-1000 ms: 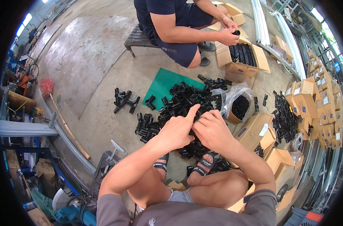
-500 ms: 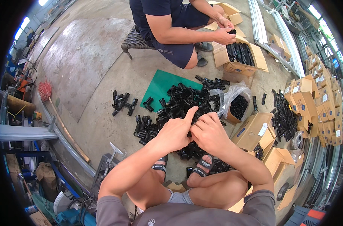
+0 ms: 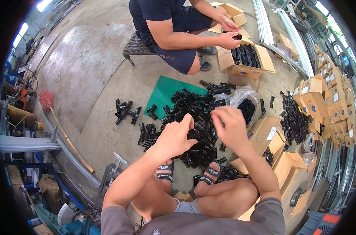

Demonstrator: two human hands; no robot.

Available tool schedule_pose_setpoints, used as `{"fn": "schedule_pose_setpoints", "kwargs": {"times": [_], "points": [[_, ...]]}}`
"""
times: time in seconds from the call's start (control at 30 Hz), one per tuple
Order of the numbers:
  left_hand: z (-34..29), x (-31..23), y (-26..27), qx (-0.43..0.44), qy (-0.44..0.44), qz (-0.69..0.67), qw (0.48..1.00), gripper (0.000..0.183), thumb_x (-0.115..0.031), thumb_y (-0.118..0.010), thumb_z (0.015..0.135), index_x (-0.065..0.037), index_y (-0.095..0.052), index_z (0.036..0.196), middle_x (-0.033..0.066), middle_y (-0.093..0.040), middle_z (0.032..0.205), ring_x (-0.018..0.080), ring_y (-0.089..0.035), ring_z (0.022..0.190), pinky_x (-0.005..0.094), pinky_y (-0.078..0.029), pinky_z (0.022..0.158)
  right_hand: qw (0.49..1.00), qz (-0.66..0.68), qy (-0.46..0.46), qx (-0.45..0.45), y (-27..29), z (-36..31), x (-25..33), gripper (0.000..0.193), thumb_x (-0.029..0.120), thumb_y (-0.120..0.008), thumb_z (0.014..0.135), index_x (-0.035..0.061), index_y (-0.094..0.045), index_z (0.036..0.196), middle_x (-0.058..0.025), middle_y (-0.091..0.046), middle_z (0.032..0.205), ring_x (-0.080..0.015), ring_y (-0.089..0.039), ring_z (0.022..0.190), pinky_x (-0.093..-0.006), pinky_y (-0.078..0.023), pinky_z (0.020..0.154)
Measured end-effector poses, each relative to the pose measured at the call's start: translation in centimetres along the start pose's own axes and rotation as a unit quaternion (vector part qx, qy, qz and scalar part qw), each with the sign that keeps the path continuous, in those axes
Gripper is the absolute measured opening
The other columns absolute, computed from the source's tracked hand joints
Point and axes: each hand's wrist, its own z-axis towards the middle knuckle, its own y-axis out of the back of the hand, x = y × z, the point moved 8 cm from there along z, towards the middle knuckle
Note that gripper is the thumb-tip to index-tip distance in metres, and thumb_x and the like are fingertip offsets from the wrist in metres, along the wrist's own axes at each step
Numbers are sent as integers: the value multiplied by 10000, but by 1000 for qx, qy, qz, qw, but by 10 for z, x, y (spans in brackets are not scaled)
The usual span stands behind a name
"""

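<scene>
The left hand and right hand hang apart, fingers bent, above a heap of black fittings; whether either grips anything is hidden. The heap lies partly on a green sheet, partly on the floor. Beyond, a co-worker on a stool holds 1 black piece over an open box. Stacked boxes stand at right

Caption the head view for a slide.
Bare left hand and right hand apart over heaped glossy black tubular fittings, partly on a flat green sheet.
</scene>
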Motion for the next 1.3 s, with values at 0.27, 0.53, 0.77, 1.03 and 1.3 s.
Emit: {"fn": "schedule_pose_setpoints", "kwargs": {"times": [0.27, 0.53, 0.77, 1.03, 1.3], "points": [[1, 2, 17, -59, 45, -125, 989, 354, -57, -830, 790, -21, -517, 952, 9, -586, 703, 60, -485, 642, 241, -470, 617, 957, -58, -277, 62, -58, -35, -203, 180, 186, -640, 898, 37, -735, 936, -172, -727, 953, -376, -690, 914, -457, -540, 817], [16, 15, 15, -66, 66, -170, 981, 358, -36, -841, 787, -15, -516, 936, -26, -643, 779, 16, -456, 687, 214, -458, 621, 922, -229, -232, 210, -144, -71, -323, 136, 165, -665, 833, 102, -768, 896, -165, -740, 916, -359, -715, 889, -471, -557, 806], [24, 37, 6, -46, 112, -183, 976, 357, 0, -837, 790, -20, -520, 955, -2, -672, 830, 5, -538, 761, 203, -495, 686, 894, -309, -163, 281, -239, -100, -341, 129, 172, -659, 857, 159, -776, 909, -47, -736, 978, -253, -652, 1051, -496, -406, 1012], [38, 39, -3, -4, 203, -227, 952, 354, 13, -833, 789, -18, -522, 957, 10, -685, 834, 20, -594, 772, 211, -520, 677, 896, -336, -150, 247, -261, -114, -345, 190, 176, -565, 914, 120, -743, 949, -57, -712, 1002, -248, -627, 1064, -474, -395, 1019], [37, 43, -5, -14, 149, -259, 954, 354, 57, -808, 803, -33, -507, 964, 5, -687, 877, 17, -590, 777, 198, -507, 682, 934, -231, -206, 177, -225, -97, -334, 132, 115, -624, 863, 66, -668, 977, -122, -680, 907, -306, -659, 939, -445, -502, 879]]}}
